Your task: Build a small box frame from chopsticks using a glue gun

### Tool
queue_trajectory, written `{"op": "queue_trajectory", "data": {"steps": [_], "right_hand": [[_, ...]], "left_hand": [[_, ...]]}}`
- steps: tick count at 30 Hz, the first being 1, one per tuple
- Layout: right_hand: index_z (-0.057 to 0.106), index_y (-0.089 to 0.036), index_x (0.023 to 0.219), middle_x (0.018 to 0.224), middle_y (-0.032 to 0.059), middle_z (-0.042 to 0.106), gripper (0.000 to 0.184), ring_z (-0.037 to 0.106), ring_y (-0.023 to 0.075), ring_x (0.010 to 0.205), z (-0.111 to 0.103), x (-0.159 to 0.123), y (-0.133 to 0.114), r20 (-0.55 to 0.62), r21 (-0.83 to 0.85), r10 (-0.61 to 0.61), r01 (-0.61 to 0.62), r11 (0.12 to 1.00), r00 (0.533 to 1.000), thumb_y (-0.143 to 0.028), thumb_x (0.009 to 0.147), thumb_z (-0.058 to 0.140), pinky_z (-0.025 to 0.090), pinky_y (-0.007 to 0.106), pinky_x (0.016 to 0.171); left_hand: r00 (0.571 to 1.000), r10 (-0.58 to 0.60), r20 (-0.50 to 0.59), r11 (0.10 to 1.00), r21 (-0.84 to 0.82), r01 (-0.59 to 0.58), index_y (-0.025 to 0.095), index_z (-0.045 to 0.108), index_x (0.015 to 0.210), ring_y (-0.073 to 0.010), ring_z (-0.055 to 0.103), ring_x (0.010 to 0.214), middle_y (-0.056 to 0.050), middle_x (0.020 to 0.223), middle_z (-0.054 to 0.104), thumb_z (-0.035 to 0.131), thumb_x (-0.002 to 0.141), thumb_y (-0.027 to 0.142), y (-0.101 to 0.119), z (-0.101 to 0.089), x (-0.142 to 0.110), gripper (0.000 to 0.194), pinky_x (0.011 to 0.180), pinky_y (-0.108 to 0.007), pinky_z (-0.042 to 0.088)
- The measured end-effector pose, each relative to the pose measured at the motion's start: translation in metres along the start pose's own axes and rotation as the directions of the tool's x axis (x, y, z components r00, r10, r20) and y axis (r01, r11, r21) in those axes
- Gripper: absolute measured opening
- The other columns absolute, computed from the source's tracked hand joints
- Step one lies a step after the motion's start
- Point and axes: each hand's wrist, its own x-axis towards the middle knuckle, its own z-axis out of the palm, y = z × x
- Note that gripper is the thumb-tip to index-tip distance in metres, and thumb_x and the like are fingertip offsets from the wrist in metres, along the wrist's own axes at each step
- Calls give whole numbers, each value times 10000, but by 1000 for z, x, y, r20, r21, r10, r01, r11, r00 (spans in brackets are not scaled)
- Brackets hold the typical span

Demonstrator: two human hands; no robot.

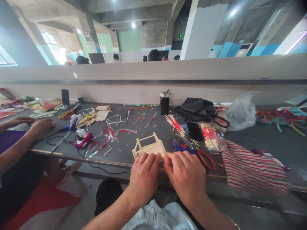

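Pale wooden sticks form a small frame (150, 147) at the near edge of the dark counter (124, 143), its near side partly covered by the person's hands. The left hand (145, 172) is nearly closed, fingers curled over that near side and gripping it. The right hand (184, 172) has its fingers bent in at the near right corner; whether it is fully closed, or has hold of anything, I cannot tell.

Right beside the right hand, and partly behind it, lie a blue tool (183, 148) and a red loop handle (207, 159), crowding that side. Beyond them are an opened pack of sticks (177, 125), a dark phone (195, 131) lying flat and more bagged sticks (210, 135). A striped cloth (255, 169) hangs over the counter's front edge on the right. Farther back sit a black bag (196, 109), a clear plastic bag (241, 112) and an upright phone (164, 106).

To the left, red-and-clear wrappers (111, 133) lie near a white cable (115, 119) and a purple power strip (82, 141). Stick offcuts and crumbs are scattered about. At far left, a co-worker's hands (42, 125) rest at the counter.
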Motion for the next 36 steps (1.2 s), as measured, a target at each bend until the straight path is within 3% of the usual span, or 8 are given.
{"op": "queue_trajectory", "data": {"steps": [13,18,23,31,36], "right_hand": [[531,-199,666,589,23,543,232,487,193,616,15,5,6,-9,-53,6,-6,999,1000,-160,890,486,295,335,619],[524,-201,674,603,18,569,215,516,186,612,20,9,10,-18,-16,38,-39,999,999,-160,882,490,318,322,622],[503,-214,676,594,0,576,196,533,174,606,21,11,15,-81,81,77,-71,994,994,-151,861,497,355,299,632],[483,-211,652,586,10,543,207,524,182,592,12,18,16,-7,-49,-4,4,999,1000,-137,845,486,340,311,612],[483,-218,657,580,-3,561,193,530,166,576,14,19,18,-62,113,54,-47,992,997,-157,840,482,355,290,586]], "left_hand": [[999,47,21,992,119,-49,143,557,1067,-216,505,777,-48,862,604,508,801,57,2,-2,12,283,712,-354,491],[997,43,71,989,139,-52,156,562,1050,-228,518,812,-53,892,611,493,775,39,2,-6,20,307,759,-377,498],[998,46,52,992,117,-52,147,540,1095,-236,508,820,-56,901,609,506,769,41,1,-7,24,345,745,-391,499],[997,58,52,992,108,-64,145,556,1067,-238,508,807,-50,867,617,516,766,45,0,-11,24,320,720,-387,505],[999,39,10,998,58,-40,164,553,1084,-229,516,803,-57,863,619,482,828,69,-1,-15,25,282,701,-382,505]]}}
